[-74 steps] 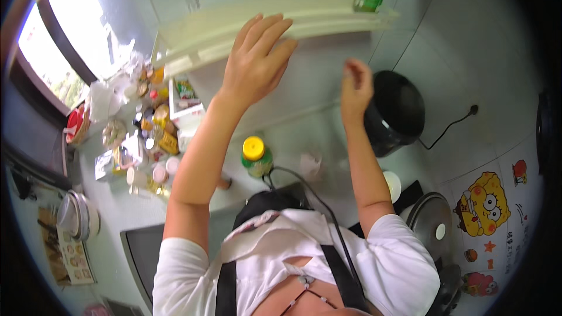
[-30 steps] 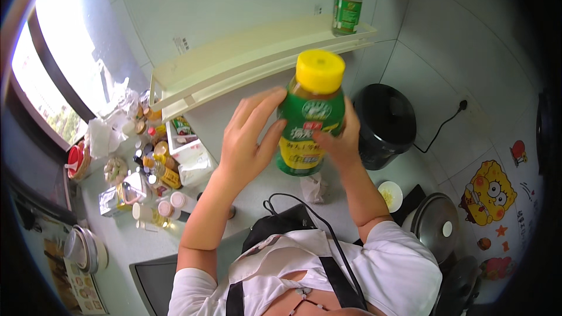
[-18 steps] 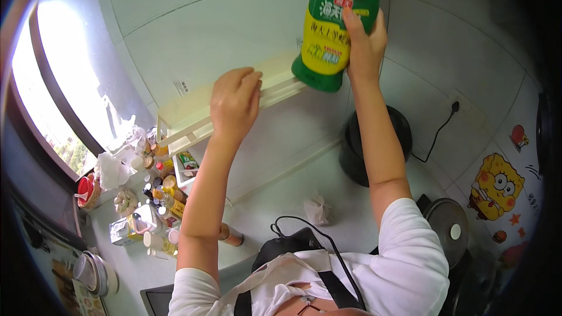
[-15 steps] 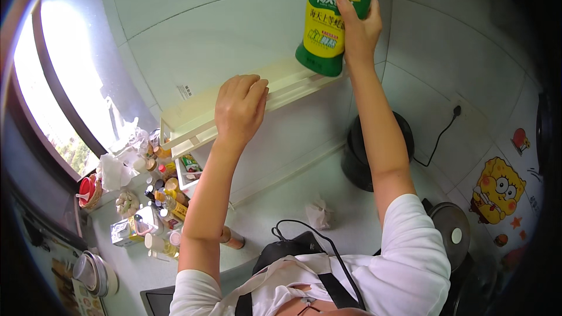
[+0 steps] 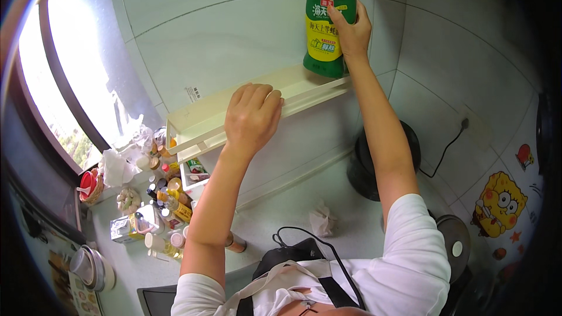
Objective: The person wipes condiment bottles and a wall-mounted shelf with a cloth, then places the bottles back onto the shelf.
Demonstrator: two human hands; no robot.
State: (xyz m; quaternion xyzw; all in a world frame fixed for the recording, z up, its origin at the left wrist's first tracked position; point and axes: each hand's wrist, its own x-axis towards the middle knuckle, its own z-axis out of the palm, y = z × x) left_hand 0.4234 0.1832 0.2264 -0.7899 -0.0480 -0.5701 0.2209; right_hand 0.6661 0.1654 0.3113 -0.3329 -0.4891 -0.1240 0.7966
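Observation:
My right hand (image 5: 355, 30) is closed round a green squeeze sauce bottle (image 5: 324, 26) with a yellow cap and a green and yellow label. The bottle is nearly upright, its base at the right end of a long cream wall shelf (image 5: 202, 123); whether it rests there I cannot tell. Midway along the shelf, my left hand (image 5: 252, 118) has its fingers curled over the front rim. Its fingertips are partly hidden.
Bottles and jars (image 5: 172, 202) crowd the counter at left, by a garlic heap (image 5: 128, 200) and a red basket (image 5: 89, 187). A black round appliance (image 5: 363, 178) stands below my right forearm. Crumpled tissue (image 5: 322, 220) lies on the counter; a lidded pan (image 5: 453, 240) is at right.
The bottle has come down toward the shelf's right end and is more upright, its yellow cap now in view. My left hand still grips the rim.

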